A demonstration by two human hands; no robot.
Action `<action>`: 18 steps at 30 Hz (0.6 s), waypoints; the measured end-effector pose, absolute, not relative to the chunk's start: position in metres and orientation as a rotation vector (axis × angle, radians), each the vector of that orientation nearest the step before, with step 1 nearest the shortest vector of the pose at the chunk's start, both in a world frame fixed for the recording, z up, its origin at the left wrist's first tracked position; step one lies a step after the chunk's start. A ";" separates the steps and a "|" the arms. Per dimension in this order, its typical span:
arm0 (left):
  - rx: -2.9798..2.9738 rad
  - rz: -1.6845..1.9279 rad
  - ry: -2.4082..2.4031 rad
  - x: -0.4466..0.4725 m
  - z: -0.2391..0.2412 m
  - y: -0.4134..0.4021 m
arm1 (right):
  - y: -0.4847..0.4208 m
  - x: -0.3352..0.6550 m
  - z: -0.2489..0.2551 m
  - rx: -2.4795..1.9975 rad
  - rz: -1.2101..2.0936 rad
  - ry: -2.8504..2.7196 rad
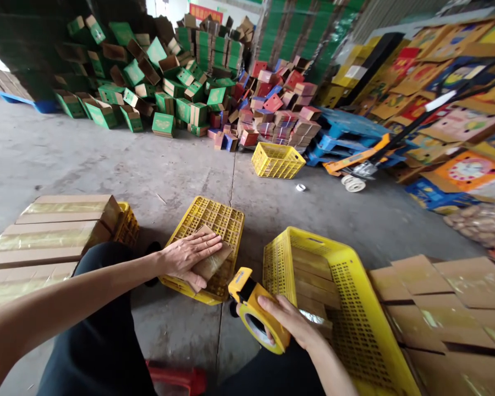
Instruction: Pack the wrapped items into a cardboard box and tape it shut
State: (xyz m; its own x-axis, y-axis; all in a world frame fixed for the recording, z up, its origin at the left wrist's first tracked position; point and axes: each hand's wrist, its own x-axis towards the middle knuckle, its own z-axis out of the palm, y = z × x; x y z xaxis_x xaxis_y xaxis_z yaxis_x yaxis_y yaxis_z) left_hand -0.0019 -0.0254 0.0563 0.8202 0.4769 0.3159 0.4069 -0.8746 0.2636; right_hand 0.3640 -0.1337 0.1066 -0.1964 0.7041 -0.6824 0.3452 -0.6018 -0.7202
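Note:
My left hand [193,254] lies flat, fingers stretched, on top of a small cardboard box [213,263] with a strip of tape along it. That box rests on an upturned yellow plastic crate [226,220] in front of me. My right hand [286,319] is wrapped round a yellow tape dispenser [251,289] loaded with a roll of tape. The dispenser is held in the air just right of the upturned crate, apart from the box. Beside it stands a large yellow crate [357,275] with several flat cardboard boxes [313,275] inside.
Taped cartons [49,236] stand at left, more boxes [445,313] at right. Further off are a yellow crate [278,160], a white roll [301,187], an orange pallet jack [358,159], blue pallets [346,129] and heaped green cartons [165,104]. Something red [177,377] lies below me.

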 end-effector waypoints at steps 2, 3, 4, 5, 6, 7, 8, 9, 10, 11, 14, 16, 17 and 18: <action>2.835 0.550 0.691 -0.002 0.055 -0.025 | -0.139 0.364 0.095 -1.724 1.887 -1.239; 2.845 0.535 0.687 -0.003 0.055 -0.026 | -0.140 0.364 0.089 -1.685 1.891 -1.247; 2.852 0.515 0.687 -0.003 0.055 -0.026 | -0.141 0.364 0.083 -1.648 1.884 -1.262; 2.857 0.496 0.692 -0.003 0.055 -0.026 | -0.141 0.363 0.077 -1.614 1.876 -1.284; 2.859 0.477 0.701 -0.002 0.056 -0.027 | -0.141 0.363 0.072 -1.587 1.868 -1.309; 2.860 0.458 0.712 -0.002 0.058 -0.027 | -0.140 0.363 0.065 -1.559 1.869 -1.329; 2.862 0.438 0.720 -0.002 0.059 -0.027 | -0.139 0.362 0.059 -1.527 1.878 -1.340; 2.867 0.416 0.723 -0.001 0.061 -0.027 | -0.138 0.362 0.053 -1.491 1.898 -1.342; 2.875 0.392 0.718 -0.001 0.063 -0.027 | -0.138 0.361 0.046 -1.452 1.920 -1.337; 2.883 0.371 0.709 -0.001 0.065 -0.027 | -0.137 0.360 0.040 -1.417 1.936 -1.326; 2.903 0.337 0.697 0.000 0.067 -0.027 | -0.134 0.354 0.025 -1.348 1.948 -1.304; 2.905 0.341 0.716 -0.001 0.067 -0.028 | -0.133 0.350 0.017 -1.326 1.956 -1.302; 2.905 0.346 0.728 -0.001 0.066 -0.028 | -0.132 0.349 0.014 -1.318 1.960 -1.301; 2.904 0.349 0.737 -0.001 0.066 -0.028 | -0.131 0.347 0.012 -1.311 1.965 -1.299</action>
State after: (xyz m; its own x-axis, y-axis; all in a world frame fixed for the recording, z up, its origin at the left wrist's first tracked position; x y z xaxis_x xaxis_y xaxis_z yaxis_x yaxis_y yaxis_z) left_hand -0.0007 -0.0280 0.0659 0.8546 0.4828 0.1913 0.4539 -0.8734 0.1765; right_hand 0.3470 -0.1308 0.0118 -0.4526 0.7597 -0.4669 0.1320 -0.4608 -0.8776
